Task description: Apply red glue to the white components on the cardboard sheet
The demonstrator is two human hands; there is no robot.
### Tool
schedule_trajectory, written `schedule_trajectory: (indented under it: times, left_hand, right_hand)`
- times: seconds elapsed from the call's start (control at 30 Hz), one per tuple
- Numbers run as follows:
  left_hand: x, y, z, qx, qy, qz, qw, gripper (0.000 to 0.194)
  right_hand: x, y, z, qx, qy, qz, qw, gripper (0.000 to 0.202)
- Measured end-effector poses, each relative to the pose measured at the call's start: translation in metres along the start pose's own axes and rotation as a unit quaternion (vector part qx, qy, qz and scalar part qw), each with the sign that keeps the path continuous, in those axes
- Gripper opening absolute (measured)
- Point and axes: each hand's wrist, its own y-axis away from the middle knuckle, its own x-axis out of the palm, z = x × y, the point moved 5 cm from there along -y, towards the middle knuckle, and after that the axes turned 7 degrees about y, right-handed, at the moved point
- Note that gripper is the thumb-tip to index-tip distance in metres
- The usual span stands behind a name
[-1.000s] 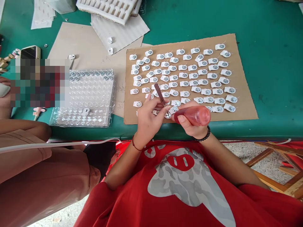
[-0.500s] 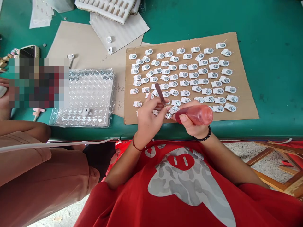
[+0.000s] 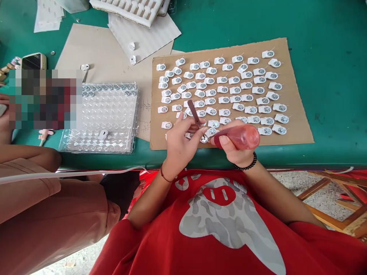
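Note:
My left hand point(image 3: 182, 143) is closed around dark reddish-brown tweezers point(image 3: 194, 110). Their tips point down at a small white part with a round silvery disc point(image 3: 204, 139), near the cardboard's front edge. In my right hand point(image 3: 239, 154) is a translucent red squeeze bottle point(image 3: 242, 137), tilted with its base up to the right and its narrow end toward that same disc. Whether the bottle's tip touches the disc I cannot tell. Around both hands, several rows of similar white parts with silvery discs lie on a sheet of brown cardboard point(image 3: 301, 131).
Left of the cardboard lies a clear plastic blister tray point(image 3: 109, 114) with a white piece point(image 3: 103, 134) on it. A phone point(image 3: 33, 62), a white foam tray point(image 3: 126, 7) and paper sheets point(image 3: 83, 46) are farther back. Another person's arm point(image 3: 28, 156) rests at left.
The red bottle and my right hand have shifted very slightly to the right. My left hand and the tweezers stay in place.

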Motion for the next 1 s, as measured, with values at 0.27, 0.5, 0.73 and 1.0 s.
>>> schedule_trajectory:
  times: [0.27, 0.5, 0.73, 1.0]
  left_hand:
    - [0.0, 0.0001, -0.0008, 0.008, 0.001, -0.004, 1.0, 0.008]
    - [0.0005, 0.0004, 0.0007, 0.005, 0.011, -0.006, 1.0, 0.007]
    - [0.0002, 0.0009, 0.0007, 0.002, 0.013, -0.007, 1.0, 0.007]
    - [0.0004, 0.0006, -0.0004, 0.004, 0.013, -0.008, 1.0, 0.005]
  right_hand:
    - [-0.0014, -0.0012, 0.0012, 0.007, 0.006, -0.005, 1.0, 0.015]
    - [-0.0024, -0.0003, -0.0001, 0.007, 0.007, -0.006, 1.0, 0.016]
    - [-0.0013, -0.0013, 0.0017, 0.006, 0.009, -0.004, 1.0, 0.017]
    - [-0.0037, -0.0022, 0.0021, 0.025, 0.019, -0.027, 0.999, 0.017]
